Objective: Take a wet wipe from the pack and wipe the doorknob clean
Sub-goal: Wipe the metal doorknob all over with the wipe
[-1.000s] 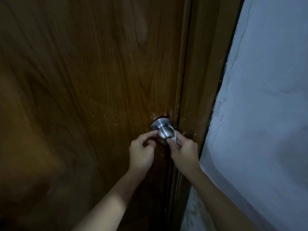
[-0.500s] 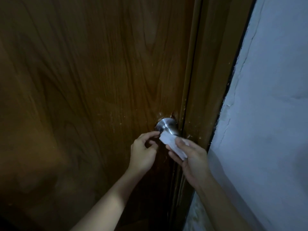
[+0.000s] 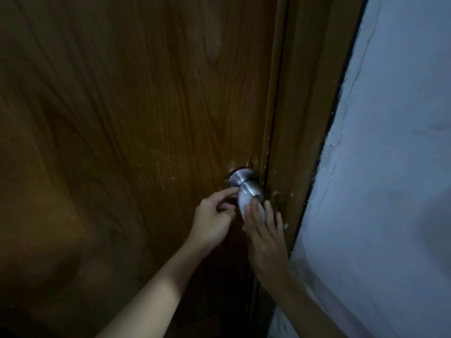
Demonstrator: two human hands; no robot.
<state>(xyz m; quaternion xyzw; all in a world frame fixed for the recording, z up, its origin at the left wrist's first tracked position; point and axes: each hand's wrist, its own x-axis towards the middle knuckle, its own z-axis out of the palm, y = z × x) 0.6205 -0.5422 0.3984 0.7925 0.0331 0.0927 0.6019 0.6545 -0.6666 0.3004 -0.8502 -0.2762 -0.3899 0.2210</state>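
A round silver doorknob sticks out of the brown wooden door near its right edge. A white wet wipe lies against the knob's lower front. My right hand presses the wipe onto the knob with its fingers stretched over it. My left hand is just left of the knob, fingers curled, with the index fingertip touching the knob's left side. The wipe pack is not in view.
The wooden door frame runs down right of the knob. A pale, cracked wall fills the right side. The scene is dim.
My right hand has turned from holding the wipe palm-up below the knob to pressing it flat on the knob's lower front. The left hand has stayed by the knob.
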